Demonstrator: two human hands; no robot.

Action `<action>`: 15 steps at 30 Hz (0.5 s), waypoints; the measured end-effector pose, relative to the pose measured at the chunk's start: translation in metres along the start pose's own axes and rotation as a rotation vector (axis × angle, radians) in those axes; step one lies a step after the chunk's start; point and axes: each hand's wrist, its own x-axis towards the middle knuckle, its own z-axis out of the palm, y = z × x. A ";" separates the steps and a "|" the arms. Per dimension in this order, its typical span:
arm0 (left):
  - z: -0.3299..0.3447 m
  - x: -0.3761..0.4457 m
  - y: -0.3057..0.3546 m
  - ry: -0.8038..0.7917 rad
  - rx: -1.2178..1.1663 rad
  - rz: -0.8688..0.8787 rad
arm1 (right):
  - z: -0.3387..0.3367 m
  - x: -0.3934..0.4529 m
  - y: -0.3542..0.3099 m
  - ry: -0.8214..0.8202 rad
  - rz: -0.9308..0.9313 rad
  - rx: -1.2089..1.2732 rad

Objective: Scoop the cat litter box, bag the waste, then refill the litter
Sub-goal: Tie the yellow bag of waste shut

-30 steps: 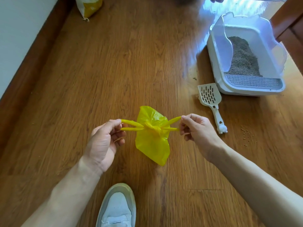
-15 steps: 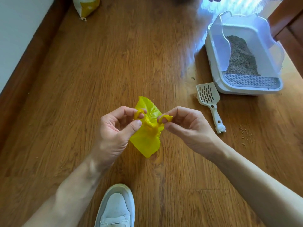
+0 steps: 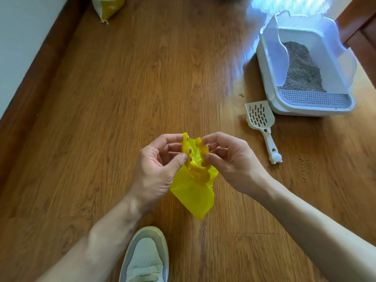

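Both hands have drawn together since a second ago, when they were pulling the bag's two handles out sideways; now the handles stand upward. One pale wall runs down the far left, with a dark wood skirting beside it. One litter sack (image 3: 107, 6), white and yellow, lies at the top left of the wood floor (image 3: 101, 98) (any printing on it is too blurred to read). One pale shoe (image 3: 145, 257) shows at the bottom edge. One left hand (image 3: 160, 163) pinches one handle of the single yellow bag (image 3: 193, 196) between thumb and fingers. One right hand (image 3: 230, 161) pinches the other handle the same way. A knot sits between them, and the bag hangs just above the floor. One white slotted scoop (image 3: 261, 123) lies on the floor to the right, apart from the hands. Just beyond it sits one white litter box (image 3: 268, 82) with grey litter inside. A few loose granules (image 3: 307, 165) dot the floor near the scoop's handle.
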 end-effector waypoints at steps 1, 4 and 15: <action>0.001 0.000 -0.001 0.028 0.018 -0.003 | 0.001 -0.001 -0.002 -0.007 -0.015 -0.027; 0.003 0.001 -0.004 0.083 0.101 0.007 | 0.004 -0.004 -0.009 -0.010 -0.088 -0.165; 0.003 0.003 -0.004 -0.053 0.314 0.025 | 0.006 -0.004 -0.015 -0.015 -0.425 -0.660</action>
